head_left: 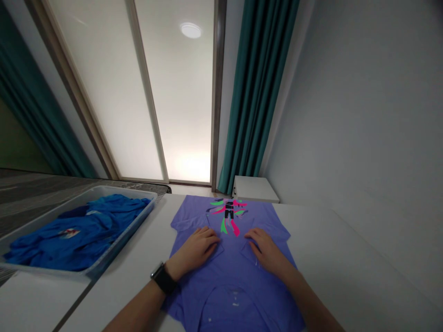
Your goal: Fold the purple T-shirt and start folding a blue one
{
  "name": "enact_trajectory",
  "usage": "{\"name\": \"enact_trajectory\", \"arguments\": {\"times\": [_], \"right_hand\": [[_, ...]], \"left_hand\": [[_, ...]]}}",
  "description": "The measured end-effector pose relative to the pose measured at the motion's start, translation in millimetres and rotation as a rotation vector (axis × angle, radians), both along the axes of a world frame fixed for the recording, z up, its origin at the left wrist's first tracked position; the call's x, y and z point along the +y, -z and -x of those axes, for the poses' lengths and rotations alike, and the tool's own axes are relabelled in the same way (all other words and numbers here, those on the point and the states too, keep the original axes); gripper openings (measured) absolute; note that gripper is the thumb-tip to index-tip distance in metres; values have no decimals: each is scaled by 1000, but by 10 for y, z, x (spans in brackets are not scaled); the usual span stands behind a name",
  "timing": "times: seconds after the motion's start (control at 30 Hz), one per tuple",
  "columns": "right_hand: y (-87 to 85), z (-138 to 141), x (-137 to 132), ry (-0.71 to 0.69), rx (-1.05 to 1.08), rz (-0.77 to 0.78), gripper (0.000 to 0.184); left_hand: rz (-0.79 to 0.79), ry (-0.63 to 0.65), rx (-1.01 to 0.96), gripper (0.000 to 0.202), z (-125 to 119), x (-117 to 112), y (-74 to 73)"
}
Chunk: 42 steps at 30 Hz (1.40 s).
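A purple short-sleeved T-shirt [235, 274] lies spread on the white table in front of me. Its neckline faces my body at the bottom of the view. Toward the far end, purple fabric carries a pink, green and black print [229, 214], with sleeve-like corners sticking out on both sides. Whether this is one garment or two layered, I cannot tell. My left hand [199, 246], with a dark watch on its wrist, rests on the fabric beside a folded sleeve edge, fingers slightly bent. Opposite it, my right hand [265, 249] touches the cloth, thumb and fingers apart.
A pale plastic bin [100, 191] at the left holds crumpled blue clothing [79, 233]. The white table [321, 267] reaches toward the grey wall on the right. Beyond it stand a small white cabinet [254, 186], a teal curtain [259, 92] and frosted sliding doors [180, 101].
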State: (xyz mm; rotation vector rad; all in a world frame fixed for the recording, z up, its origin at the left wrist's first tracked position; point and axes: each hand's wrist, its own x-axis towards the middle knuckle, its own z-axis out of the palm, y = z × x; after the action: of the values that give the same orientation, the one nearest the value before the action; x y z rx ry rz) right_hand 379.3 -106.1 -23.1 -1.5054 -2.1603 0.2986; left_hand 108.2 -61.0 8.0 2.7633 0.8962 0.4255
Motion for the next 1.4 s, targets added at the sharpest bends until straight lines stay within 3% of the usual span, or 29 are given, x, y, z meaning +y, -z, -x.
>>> {"name": "enact_trajectory", "arguments": {"times": [0.2,0.37,0.57,0.73,0.9,1.03,1.27,1.4], "right_hand": [[40,-206,58,88,-35,-27,31],[78,-203,58,99,-42,-49,33],[19,-144,249,148,-107,-24,32],[-46,-290,553,359,-321,1,29],[2,-416,704,450,-381,37,21],[59,-429,723,459,-395,40,19],[104,-414,734,456,-425,12,20],[102,-411,728,457,-439,-5,22]], "left_hand": [[-87,175,66,30,-452,-482,-109],[-86,140,146,38,-662,-666,-42],[-63,83,157,50,-652,-766,126],[-46,87,126,61,-633,-802,285],[-3,118,144,61,-607,-785,259],[-13,120,132,60,-605,-786,258],[-33,116,132,63,-615,-762,393],[-9,116,157,62,-610,-763,339]]}}
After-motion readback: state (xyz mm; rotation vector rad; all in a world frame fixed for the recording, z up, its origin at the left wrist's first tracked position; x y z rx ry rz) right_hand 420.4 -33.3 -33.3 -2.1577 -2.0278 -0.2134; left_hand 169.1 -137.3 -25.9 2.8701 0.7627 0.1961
